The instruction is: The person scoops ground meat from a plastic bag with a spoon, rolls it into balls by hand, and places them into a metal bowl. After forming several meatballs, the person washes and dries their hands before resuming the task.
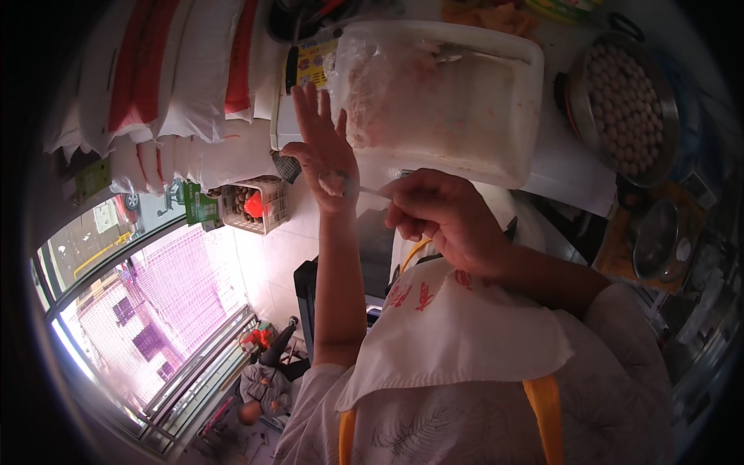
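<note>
My left hand [325,151] is held palm up with its fingers spread. A small pale lump of soft food [333,182] lies on the heel of its palm; whether it is dough or filling I cannot tell. My right hand [444,212] grips a thin flat stick or spatula [375,191], whose far end reaches to the lump. Just beyond both hands stands a white plastic tub [532,133]. Crumpled clear plastic film [354,110] and pinkish smears are inside its left part, and a long thin utensil [494,53] lies along its far side.
White sacks with red bands [197,70] are stacked at left, above a crate [276,206] of round brown things. A metal bowl [668,139] full of small pale balls or eggs stands right, near a glass-like bowl [657,238]. Another person [264,386] is low at left, beside a window.
</note>
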### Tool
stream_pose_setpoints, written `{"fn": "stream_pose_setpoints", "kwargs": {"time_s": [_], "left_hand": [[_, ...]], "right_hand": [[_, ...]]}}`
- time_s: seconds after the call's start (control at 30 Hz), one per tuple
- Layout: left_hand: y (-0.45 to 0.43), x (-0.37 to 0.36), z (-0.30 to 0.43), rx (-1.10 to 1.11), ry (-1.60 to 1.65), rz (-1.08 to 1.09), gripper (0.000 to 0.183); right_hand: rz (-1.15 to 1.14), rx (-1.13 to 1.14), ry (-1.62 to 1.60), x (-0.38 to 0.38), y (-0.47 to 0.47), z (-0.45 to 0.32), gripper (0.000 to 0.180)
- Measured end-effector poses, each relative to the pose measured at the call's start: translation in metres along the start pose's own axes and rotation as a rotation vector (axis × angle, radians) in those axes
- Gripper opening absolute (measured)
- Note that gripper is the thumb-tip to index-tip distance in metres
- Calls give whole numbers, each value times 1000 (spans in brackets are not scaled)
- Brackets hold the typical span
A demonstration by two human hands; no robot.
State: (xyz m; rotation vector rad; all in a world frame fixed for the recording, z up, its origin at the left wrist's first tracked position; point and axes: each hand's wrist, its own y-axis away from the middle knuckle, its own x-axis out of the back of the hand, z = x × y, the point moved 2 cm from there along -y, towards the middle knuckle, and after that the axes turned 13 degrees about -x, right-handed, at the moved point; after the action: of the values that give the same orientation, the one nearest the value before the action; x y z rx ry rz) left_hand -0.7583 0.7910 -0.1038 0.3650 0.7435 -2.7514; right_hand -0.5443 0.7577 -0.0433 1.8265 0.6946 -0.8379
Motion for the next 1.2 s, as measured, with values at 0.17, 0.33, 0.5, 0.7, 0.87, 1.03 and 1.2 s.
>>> {"fn": "stream_pose_setpoints", "kwargs": {"time_s": [0.17, 0.33, 0.5, 0.7, 0.87, 1.03, 1.2], "left_hand": [[-16, -33, 34, 432, 442, 179, 140], [-14, -38, 36, 452, 697, 221, 139], [-14, -38, 37, 429, 707, 240, 137], [-15, -41, 32, 442, 658, 253, 127], [-9, -25, 19, 411, 593, 349, 112], [-9, -27, 30, 458, 609, 303, 110], [-12, -43, 41, 477, 555, 243, 116]], "right_hand": [[154, 271, 165, 27, -10, -21, 18], [274, 535, 578, 32, -32, -14, 16], [169, 481, 892, 22, -11, -1, 15], [198, 364, 560, 13, -18, -12, 14], [78, 161, 478, 2, 0, -2, 15], [175, 304, 412, 32, -12, -29, 17], [324, 555, 716, 50, -30, -29, 15]]}}
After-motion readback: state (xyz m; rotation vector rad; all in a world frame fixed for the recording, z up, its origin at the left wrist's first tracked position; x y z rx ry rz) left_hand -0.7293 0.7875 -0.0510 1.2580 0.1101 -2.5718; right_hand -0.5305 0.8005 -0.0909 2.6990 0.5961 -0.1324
